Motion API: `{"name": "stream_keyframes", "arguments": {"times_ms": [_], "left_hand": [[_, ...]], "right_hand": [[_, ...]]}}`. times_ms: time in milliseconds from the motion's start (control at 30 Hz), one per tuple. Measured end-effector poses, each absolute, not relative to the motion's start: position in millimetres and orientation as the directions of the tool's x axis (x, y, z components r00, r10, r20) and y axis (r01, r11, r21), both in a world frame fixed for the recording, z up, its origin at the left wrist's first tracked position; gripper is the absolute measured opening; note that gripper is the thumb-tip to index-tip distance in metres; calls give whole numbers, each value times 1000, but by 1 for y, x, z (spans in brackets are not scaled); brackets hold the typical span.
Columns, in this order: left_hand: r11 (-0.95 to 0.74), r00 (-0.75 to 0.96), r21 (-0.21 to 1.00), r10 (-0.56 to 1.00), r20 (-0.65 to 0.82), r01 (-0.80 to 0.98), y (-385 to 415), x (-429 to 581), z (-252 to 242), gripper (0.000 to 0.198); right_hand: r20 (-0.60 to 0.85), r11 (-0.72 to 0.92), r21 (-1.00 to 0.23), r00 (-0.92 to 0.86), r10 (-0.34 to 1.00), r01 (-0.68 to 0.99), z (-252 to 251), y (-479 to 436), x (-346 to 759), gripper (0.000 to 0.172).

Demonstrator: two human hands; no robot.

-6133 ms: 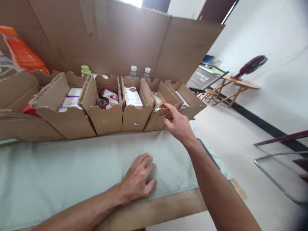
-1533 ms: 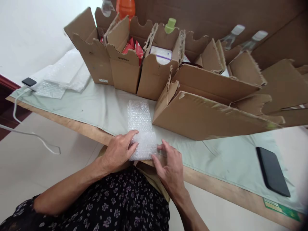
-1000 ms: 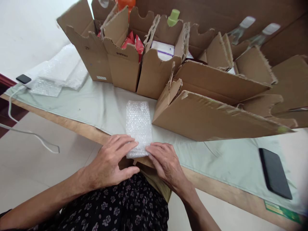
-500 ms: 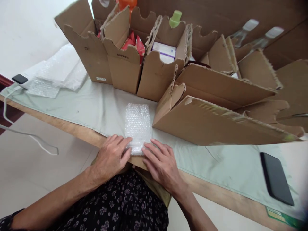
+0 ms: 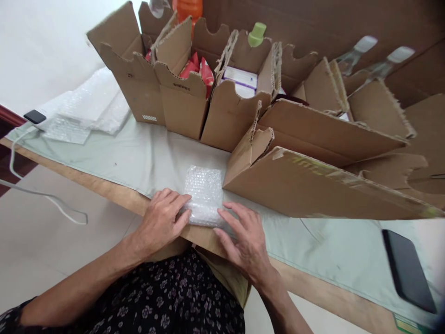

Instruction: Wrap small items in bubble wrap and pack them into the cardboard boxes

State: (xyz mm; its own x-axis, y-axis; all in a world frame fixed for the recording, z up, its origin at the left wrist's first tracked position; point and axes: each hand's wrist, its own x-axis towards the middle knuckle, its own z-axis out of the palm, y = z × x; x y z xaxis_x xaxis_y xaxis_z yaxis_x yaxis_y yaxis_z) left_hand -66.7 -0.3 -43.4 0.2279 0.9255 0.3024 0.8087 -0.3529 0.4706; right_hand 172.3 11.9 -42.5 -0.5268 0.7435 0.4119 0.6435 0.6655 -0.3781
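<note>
A small sheet of clear bubble wrap (image 5: 204, 185) lies at the table's front edge, its near end folded over into a thicker band. What, if anything, is inside the fold cannot be made out. My left hand (image 5: 165, 215) holds the band's left end, with thumb and forefinger at the corner. At the right end, my right hand (image 5: 245, 232) has its fingers apart; the fingertips rest at or just beside the wrap, and the thumb is spread below them near the table edge.
Behind the wrap stands a row of cut cardboard boxes (image 5: 182, 104) with red packets and white-and-purple packs inside. A long cardboard box (image 5: 330, 185) borders the wrap's right. More bubble wrap (image 5: 90, 102) lies far left, near a small black device (image 5: 34, 116). A black phone (image 5: 408, 269) lies right.
The near end of the bubble wrap has been folded further, so the flat part is shorter. My right hand has shifted outward and its fingers have spread. The view has tilted slightly.
</note>
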Motion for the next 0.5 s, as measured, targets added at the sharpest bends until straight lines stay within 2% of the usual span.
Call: {"name": "stream_keyframes", "arguments": {"times_ms": [67, 133, 233, 333, 400, 500], "left_hand": [[-353, 218, 447, 920, 325, 822, 3, -67, -44, 23], [-395, 231, 477, 901, 367, 785, 1, -68, -43, 25], [-481, 298, 552, 871, 392, 681, -9, -71, -40, 29], [-467, 306, 604, 883, 356, 646, -14, -72, -39, 28], [-421, 273, 583, 905, 327, 695, -8, -72, -41, 24], [-347, 212, 453, 923, 321, 821, 10, -70, -45, 26]], "right_hand": [[359, 711, -330, -614, 703, 622, -45, 13, 170, 29], [327, 722, -327, -644, 691, 609, -45, 16, 168, 28], [333, 684, -436, -601, 726, 585, -41, 18, 167, 25], [284, 628, -539, -581, 762, 561, -36, 17, 169, 24], [306, 610, -514, -535, 787, 603, -36, 15, 170, 27], [401, 634, -387, -498, 769, 669, -39, 14, 169, 36]]}}
